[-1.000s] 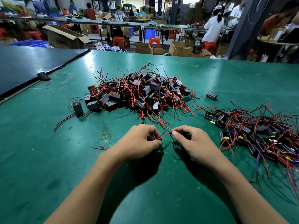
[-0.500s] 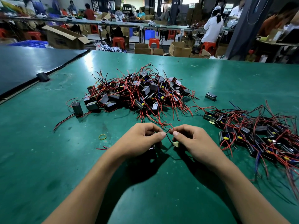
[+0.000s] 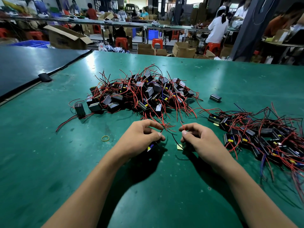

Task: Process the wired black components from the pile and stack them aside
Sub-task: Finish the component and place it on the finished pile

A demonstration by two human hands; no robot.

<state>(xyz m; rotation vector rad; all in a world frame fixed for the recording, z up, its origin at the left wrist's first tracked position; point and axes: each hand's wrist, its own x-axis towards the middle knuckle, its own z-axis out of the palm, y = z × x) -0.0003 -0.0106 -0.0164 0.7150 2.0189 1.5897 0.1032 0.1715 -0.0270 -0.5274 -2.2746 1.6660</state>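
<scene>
Both hands work low over the green counter (image 3: 49,153), just in front of the unsorted pile (image 3: 144,94) of wired black components. The left hand (image 3: 141,137) is curled around one black component (image 3: 151,147), of which only a corner with blue and yellow marks peeps out beneath the palm. Its thumb and forefinger also pinch red wires, likely to keep the body from swinging. The right hand (image 3: 202,142) pinches a red lead (image 3: 183,127) between thumb and fingertip, probably to draw it clear of the black wire beside it, though blur makes the exact grip hard to read. A small yellow scrap (image 3: 179,146) lies on the counter between the hands. To the right, well apart from the pile, a looser heap (image 3: 263,139) of components, presumably the finished ones, sits within easy reach for setting this one down. A rubber band (image 3: 105,138) lies left of the hands.
</scene>
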